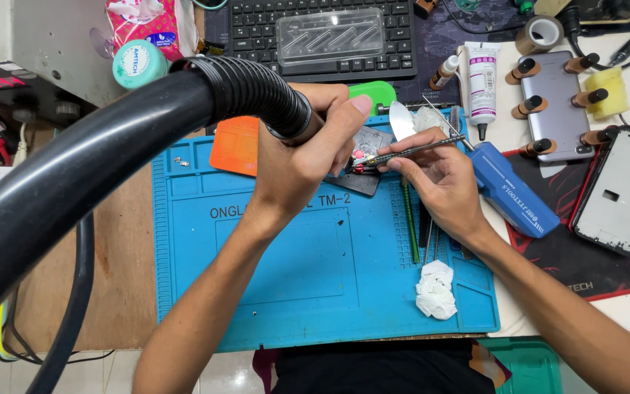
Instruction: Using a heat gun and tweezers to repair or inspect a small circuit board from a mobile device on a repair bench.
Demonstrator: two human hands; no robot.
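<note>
Left hand (297, 157) wraps its fingers around the ribbed end of a thick black hose (147, 128), nozzle aimed down at a small circuit board (362, 157) lying at the far edge of the blue work mat (315, 270). Right hand (435, 171) pinches slim tweezers (410, 149) — tips touching the board. A crumpled white tissue (435, 290) lies near, right; a blue screwdriver (512, 190) rests just beside the right hand.
</note>
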